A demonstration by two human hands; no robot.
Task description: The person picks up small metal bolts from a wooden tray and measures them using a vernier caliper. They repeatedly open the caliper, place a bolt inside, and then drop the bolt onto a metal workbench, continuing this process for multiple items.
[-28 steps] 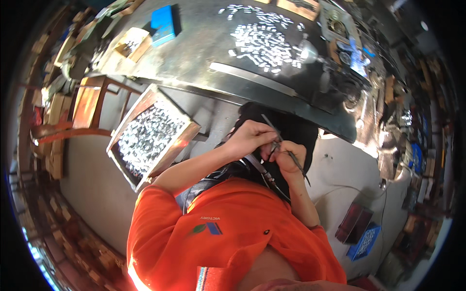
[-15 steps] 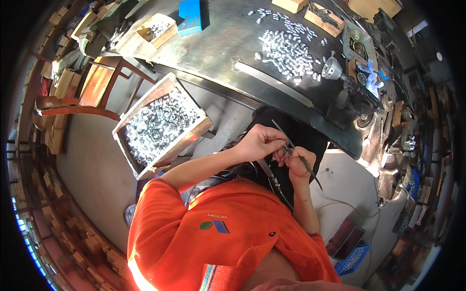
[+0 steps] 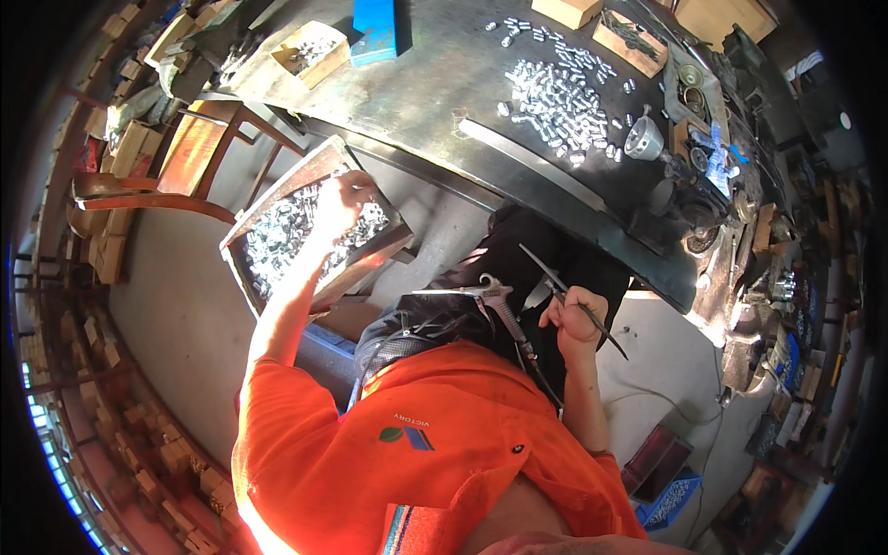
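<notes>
My left hand (image 3: 342, 199) is over the far end of a wooden box (image 3: 373, 256) filled with small shiny metal parts (image 3: 277, 242). Glare and motion blur its fingers, and I cannot make out whether it grips a part. In front of my lap, my right hand (image 3: 579, 316) is closed around a slim dark file (image 3: 544, 265), which sticks out at both ends of the fist. An air blow gun (image 3: 502, 314) with a hose lies across my lap, left of the right hand.
A dark workbench (image 3: 435, 83) carries a heap of small metal cylinders (image 3: 564, 106), a flat metal bar (image 3: 527, 159), a blue box (image 3: 374, 37) and a small wooden tray (image 3: 324, 63). A wooden chair (image 3: 199, 153) stands at the left. A blue bin (image 3: 671, 499) sits on the floor at lower right.
My left hand has left the right hand and reached left and away to the wooden box. The right hand keeps the file, nearly in place. The blow gun on my lap is now uncovered.
</notes>
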